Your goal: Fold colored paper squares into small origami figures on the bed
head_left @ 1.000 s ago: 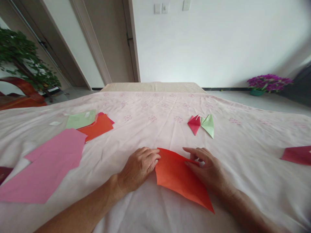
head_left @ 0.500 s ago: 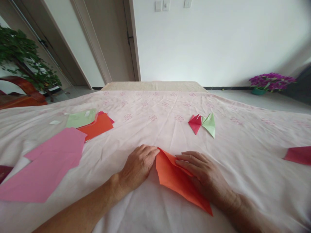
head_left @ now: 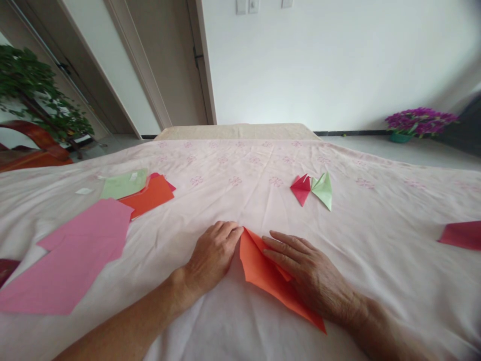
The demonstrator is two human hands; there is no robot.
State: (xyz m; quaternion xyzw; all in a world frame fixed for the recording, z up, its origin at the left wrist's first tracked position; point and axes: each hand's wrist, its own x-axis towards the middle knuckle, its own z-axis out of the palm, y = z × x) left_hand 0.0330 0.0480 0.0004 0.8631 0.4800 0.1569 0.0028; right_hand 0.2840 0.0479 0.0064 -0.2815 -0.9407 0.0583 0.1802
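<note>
The two hands are apart from each other, and both touch the orange sheet [head_left: 263, 275], which lies between them on the flowered cloth [head_left: 210, 203]. The left hand [head_left: 216, 253] has its fingertips at the far left corner of the sheet, probably to keep this corner from sliding. I cannot tell whether it pinches the paper or only presses it, because the thumb is hidden. The right hand [head_left: 308, 271] lies with its fingers stretched out over the turned-over far edge, it seems in order to flatten the fold. This hand covers much of the sheet's right part, so where the fold ends cannot be seen.

Beyond the orange sheet, a little to its right, a red folded piece [head_left: 301, 190] and a green folded piece [head_left: 323, 191] stand side by side, perhaps set aside there to leave working room. Well to the left of the sheet lie the pink papers [head_left: 86, 250], overlapping. Far to its right, a dark pink piece [head_left: 462, 235] is cut off by the picture's border. What supports the cloth is hidden.
</note>
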